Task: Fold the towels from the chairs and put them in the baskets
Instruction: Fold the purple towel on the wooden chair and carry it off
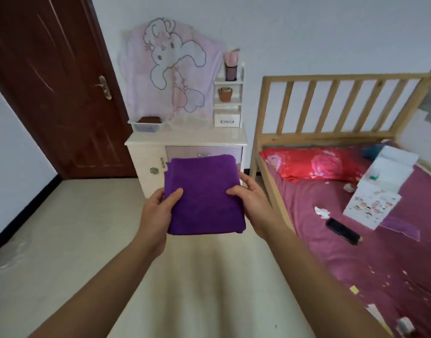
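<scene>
A purple towel (204, 191), folded into a flat square, is held out in front of me above the floor. My left hand (158, 213) grips its left edge, thumb on top and fingers underneath. My right hand (251, 201) grips the right edge the same way. Ahead, a white plastic basket (147, 126) stands on the left end of a cream cabinet (185, 140); a folded brown towel (148, 119) lies in it. No chair is in view.
A dark wooden door (51, 89) is shut at the left. A wooden bed (343, 167) with a magenta sheet, red pillow, papers and a black remote (343, 231) fills the right. A small white shelf unit (228, 98) stands on the cabinet. Pale floor lies between.
</scene>
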A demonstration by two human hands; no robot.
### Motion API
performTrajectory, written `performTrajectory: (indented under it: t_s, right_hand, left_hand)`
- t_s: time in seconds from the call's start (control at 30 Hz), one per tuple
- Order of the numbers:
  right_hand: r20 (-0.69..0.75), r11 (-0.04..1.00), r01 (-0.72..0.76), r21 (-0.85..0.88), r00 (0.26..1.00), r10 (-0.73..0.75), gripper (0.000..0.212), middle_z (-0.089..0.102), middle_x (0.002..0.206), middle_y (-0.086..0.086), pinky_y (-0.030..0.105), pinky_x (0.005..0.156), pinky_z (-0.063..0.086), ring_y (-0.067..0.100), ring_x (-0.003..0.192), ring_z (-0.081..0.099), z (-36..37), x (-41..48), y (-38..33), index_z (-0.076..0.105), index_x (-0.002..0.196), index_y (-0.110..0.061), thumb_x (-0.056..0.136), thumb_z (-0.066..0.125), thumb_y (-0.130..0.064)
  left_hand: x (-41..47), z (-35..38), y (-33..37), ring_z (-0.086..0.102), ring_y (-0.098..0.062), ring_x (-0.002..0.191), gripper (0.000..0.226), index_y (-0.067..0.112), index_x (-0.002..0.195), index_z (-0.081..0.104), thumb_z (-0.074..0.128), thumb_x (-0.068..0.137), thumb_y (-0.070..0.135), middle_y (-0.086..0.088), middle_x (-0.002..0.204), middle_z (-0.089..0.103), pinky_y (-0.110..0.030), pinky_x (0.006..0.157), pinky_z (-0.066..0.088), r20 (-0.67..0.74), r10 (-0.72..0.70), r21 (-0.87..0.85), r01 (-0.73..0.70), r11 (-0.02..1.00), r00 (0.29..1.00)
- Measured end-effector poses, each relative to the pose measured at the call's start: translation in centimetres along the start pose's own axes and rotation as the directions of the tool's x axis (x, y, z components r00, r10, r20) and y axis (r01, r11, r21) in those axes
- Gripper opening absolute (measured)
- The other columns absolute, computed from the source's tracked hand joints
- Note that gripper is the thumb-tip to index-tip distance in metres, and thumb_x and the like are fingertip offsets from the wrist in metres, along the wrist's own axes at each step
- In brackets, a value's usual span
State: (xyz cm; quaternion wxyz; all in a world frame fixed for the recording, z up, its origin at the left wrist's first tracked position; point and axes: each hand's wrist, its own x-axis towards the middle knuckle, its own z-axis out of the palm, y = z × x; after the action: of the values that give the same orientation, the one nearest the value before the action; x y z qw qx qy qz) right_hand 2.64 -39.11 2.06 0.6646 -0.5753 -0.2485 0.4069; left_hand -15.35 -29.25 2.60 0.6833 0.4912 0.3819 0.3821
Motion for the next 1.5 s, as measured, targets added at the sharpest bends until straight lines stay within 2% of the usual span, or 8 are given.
performTrajectory:
  t_s: [0.27, 0.37, 0.53, 0.7, 0.83, 1.13, 1.27, 1.5]
  right_hand:
    - [0.170, 0.993, -0.001, -0.119, 0.985, 0.022, 0.053, 0.065, 0.121, 0.005, 0.043, 0.091, 0.058, 0.023, 0.106, 0.067, 8.5, 21.8, -0.5, 0.050, 0.137, -0.031, 0.089, 0.066, -0.014]
    - [0.172, 0.992, 0.004, -0.129, 0.985, 0.019, 0.053, 0.068, 0.117, 0.000, 0.034, 0.081, 0.059, 0.016, 0.100, 0.070, 11.5, 29.7, -0.2, 0.047, 0.141, -0.029, 0.092, 0.065, -0.019]
    - [0.095, 0.989, -0.049, -0.143, 0.994, 0.063, 0.058, 0.068, 0.119, -0.001, 0.047, 0.097, 0.055, 0.019, 0.106, 0.069, 15.2, 42.9, -1.2, 0.044, 0.145, -0.028, 0.092, 0.067, -0.027]
    - [0.041, 0.989, -0.066, -0.129, 0.997, 0.072, 0.059, 0.071, 0.117, -0.004, 0.041, 0.089, 0.059, 0.020, 0.104, 0.070, 16.5, 54.2, -2.4, 0.044, 0.145, -0.030, 0.091, 0.068, -0.026]
    - [0.020, 0.990, -0.058, -0.129, 0.998, 0.061, 0.060, 0.069, 0.120, -0.008, 0.037, 0.082, 0.058, 0.017, 0.106, 0.069, 17.1, 64.9, -2.0, 0.040, 0.148, -0.029, 0.094, 0.065, -0.021]
    - [0.114, 0.960, -0.185, -0.209, 0.971, 0.211, 0.064, 0.064, 0.124, 0.004, 0.029, 0.070, 0.060, 0.019, 0.103, 0.067, 22.7, 91.6, -0.8, 0.035, 0.151, -0.017, 0.094, 0.066, -0.016]
    - [0.149, 0.945, -0.245, -0.217, 0.948, 0.280, 0.053, 0.067, 0.119, 0.004, 0.039, 0.084, 0.061, 0.021, 0.103, 0.068, 27.8, 100.6, 0.2, 0.045, 0.144, -0.016, 0.095, 0.064, -0.017]
    - [0.117, 0.900, -0.355, -0.254, 0.912, 0.393, 0.037, 0.067, 0.110, 0.001, 0.034, 0.080, 0.060, 0.019, 0.096, 0.068, 36.1, 113.0, 5.1, 0.053, 0.117, -0.030, 0.090, 0.056, -0.003]
  left_hand:
    - [20.4, -4.5, 2.9, 0.072, -0.023, 0.097, 0.020, 0.017, 0.110, 0.068, 0.068, 0.092, 0.024, -0.002, 0.106, 0.075, -0.042, 0.082, 0.058, -0.157, 0.033, 0.009, -0.032, 0.999, 0.987]
    - [28.9, -6.2, 3.6, 0.072, -0.023, 0.097, 0.021, 0.018, 0.112, 0.067, 0.067, 0.092, 0.023, -0.003, 0.107, 0.075, -0.040, 0.077, 0.058, -0.171, 0.040, -0.009, -0.042, 0.999, 0.984]
    - [43.6, -7.5, 7.2, 0.071, -0.025, 0.095, 0.017, 0.020, 0.108, 0.067, 0.067, 0.092, 0.024, -0.003, 0.106, 0.073, -0.040, 0.076, 0.058, -0.142, -0.002, 0.023, 0.005, 1.000, 0.990]
    - [56.7, -6.6, 8.9, 0.068, -0.022, 0.099, 0.022, 0.020, 0.112, 0.067, 0.067, 0.091, 0.027, -0.002, 0.109, 0.072, -0.038, 0.081, 0.056, -0.105, -0.053, 0.088, 0.062, 0.994, 0.993]
    - [68.0, -5.6, 8.7, 0.068, -0.019, 0.094, 0.019, 0.018, 0.111, 0.065, 0.065, 0.093, 0.024, 0.000, 0.104, 0.072, -0.031, 0.071, 0.054, -0.059, -0.080, 0.119, 0.087, 0.989, 0.995]
    - [93.6, -7.8, 9.3, 0.069, -0.023, 0.091, 0.017, 0.013, 0.110, 0.064, 0.062, 0.095, 0.019, -0.007, 0.103, 0.071, -0.033, 0.069, 0.055, -0.179, -0.261, 0.160, 0.290, 0.944, 0.949]
    - [102.4, -11.4, 10.7, 0.069, -0.025, 0.095, 0.022, 0.014, 0.114, 0.063, 0.065, 0.092, 0.017, -0.007, 0.108, 0.071, -0.035, 0.074, 0.056, -0.268, -0.250, 0.168, 0.300, 0.939, 0.930]
    - [118.0, -18.7, 9.1, 0.066, -0.026, 0.095, 0.014, 0.015, 0.105, 0.064, 0.058, 0.093, 0.012, -0.009, 0.106, 0.069, -0.037, 0.074, 0.054, -0.251, -0.313, 0.324, 0.384, 0.864, 0.916]
